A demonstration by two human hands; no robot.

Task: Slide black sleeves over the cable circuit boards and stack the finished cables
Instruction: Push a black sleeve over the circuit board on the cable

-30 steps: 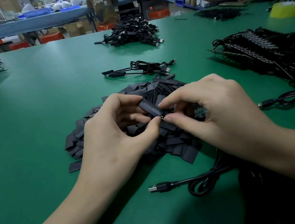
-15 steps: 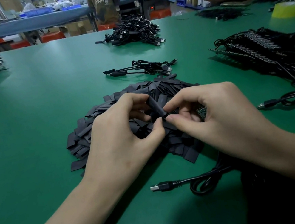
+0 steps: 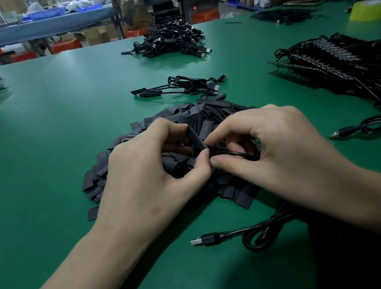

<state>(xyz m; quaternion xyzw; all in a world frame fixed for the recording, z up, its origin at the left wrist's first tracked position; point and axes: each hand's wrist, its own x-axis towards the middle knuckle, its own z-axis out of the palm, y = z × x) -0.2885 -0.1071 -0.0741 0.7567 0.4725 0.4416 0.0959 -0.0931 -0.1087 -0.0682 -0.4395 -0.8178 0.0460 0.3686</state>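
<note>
Head view.

- left hand (image 3: 149, 177): fingers curled, thumb and forefinger pinching one sleeve (image 3: 196, 138) at its near end.
- sleeve: black and flattened. It is tilted, with its far end rising up and away past the left forefinger, and is held clear above the sleeve pile (image 3: 216, 111).
- right hand (image 3: 281, 148): fingers curled, thumb and forefinger pinching the cable (image 3: 234, 153) just beside the sleeve's near mouth. The two thumb tips are touching or nearly so.
- board (image 3: 256, 142): a green edge shows inside the right palm, behind the curled fingers, and the rest is hidden. It lies to the right of both pinches and apart from the sleeve. Whether the cable's end has entered the sleeve cannot be told.
- cable, remainder: it passes under the right wrist to a loop (image 3: 259, 236) and a plug (image 3: 202, 240), both lying on the table (image 3: 56, 142) near the person.
- sleeve pile: flat black pieces heaped under and around both hands.
- finished cables (image 3: 184, 88): a small bunch just beyond the pile, with the sleeved ends pointing left.
- far heap (image 3: 170, 38): a larger tangle of cables, further back at centre.
- right stack (image 3: 338, 64): cables laid in rows along the right side.
- tape roll (image 3: 369, 9): yellow, far right.
</note>
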